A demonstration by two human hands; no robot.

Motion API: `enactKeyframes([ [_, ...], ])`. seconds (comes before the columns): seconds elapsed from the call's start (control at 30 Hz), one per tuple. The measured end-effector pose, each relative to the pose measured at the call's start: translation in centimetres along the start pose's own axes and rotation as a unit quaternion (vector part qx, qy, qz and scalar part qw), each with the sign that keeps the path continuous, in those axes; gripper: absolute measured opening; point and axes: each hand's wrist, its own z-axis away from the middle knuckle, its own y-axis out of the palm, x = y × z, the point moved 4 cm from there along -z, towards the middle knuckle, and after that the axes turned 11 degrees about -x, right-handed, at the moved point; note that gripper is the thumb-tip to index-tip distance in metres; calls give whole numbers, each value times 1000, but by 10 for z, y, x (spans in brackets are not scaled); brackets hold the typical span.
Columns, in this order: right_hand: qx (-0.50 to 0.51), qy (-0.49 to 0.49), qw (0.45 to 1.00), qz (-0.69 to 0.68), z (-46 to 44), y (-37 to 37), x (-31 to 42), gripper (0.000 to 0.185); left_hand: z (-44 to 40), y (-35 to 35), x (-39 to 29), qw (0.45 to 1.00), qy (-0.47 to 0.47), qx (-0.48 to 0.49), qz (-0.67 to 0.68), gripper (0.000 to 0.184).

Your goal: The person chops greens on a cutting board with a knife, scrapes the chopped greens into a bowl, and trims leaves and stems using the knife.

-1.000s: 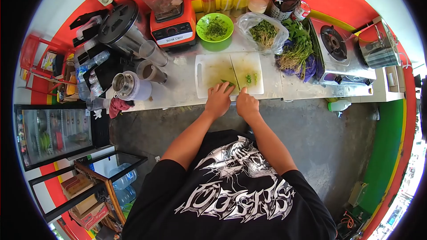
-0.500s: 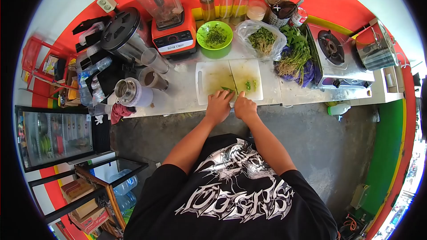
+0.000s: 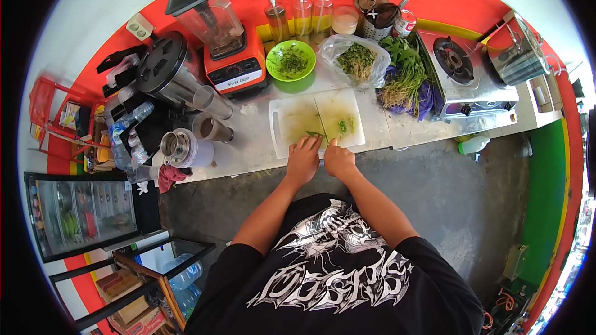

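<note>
A white cutting board [image 3: 277,125] lies at the counter's front edge. My left hand [image 3: 303,160] is closed on a green leafy stalk [image 3: 315,133] near the board's front, its fingertips pressing it down. Beside it, my right hand [image 3: 339,161] is wrapped round the handle of a knife [image 3: 320,113]. The blade points away from me across the board and shows only as a thin line; the handle is hidden in the fist. Small chopped green pieces [image 3: 343,126] sit right of the blade. Behind the board, a lime-green bowl [image 3: 292,83] contains chopped greens.
A plastic bag of greens [image 3: 380,71] and a rooted bunch [image 3: 400,93] lie right of the bowl, before a gas stove [image 3: 469,90]. An orange blender [image 3: 234,65], plastic cups [image 3: 213,102] and a jug [image 3: 189,147] stand left. Pump bottles [image 3: 302,15] line the wall.
The whole view has tilted and shifted slightly. Both hands keep their hold at the board's front edge, the left on the stalk and the right on the knife.
</note>
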Motion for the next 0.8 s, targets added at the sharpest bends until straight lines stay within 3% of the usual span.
enactKeyframes([
  [0.27,19,-27,999,2,-6,-10,8,43,3,4,2,1000,-4,3,-7,60],
  [0.33,8,21,999,-27,-4,0,3,43,3,6,4,999,-25,25,18,61],
  [0.8,7,20,999,-33,-2,7,5,38,5,7,5,998,-37,11,41,63],
])
